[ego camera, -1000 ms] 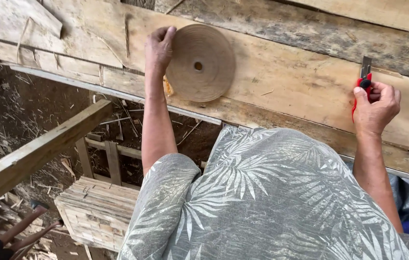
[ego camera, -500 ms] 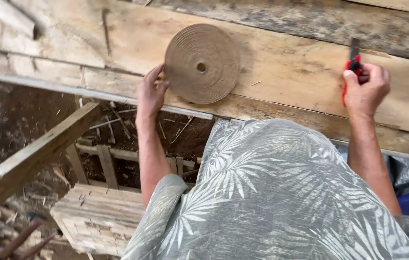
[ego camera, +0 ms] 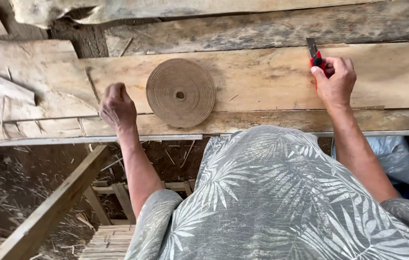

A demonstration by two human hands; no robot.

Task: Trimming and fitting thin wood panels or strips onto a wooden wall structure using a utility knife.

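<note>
Coiled strip roll: flat brown disc of tightly wound band with a small centre hole, lying face-down on the plank worktop, just to the right of the left hand and well to the left of the right hand. Probably light and fairly stiff as a disc, yet liable to loosen or telescope if lifted by the outer turn alone; best taken across the rim with fingers spread, or pinched through the centre hole, pressing the layers together. Left hand curled into a loose fist, knuckles up, resting on the worktop near the roll without touching it; nothing visible inside it. Right hand clamped on a red-handled utility knife, blade end pointing away from the body, tip on the wood. Further out: rough weathered boards beyond, a slanting timber beam below the left forearm, straw-littered ground, blue sheeting beside the right elbow, leaf-patterned garment nearest the camera
</note>
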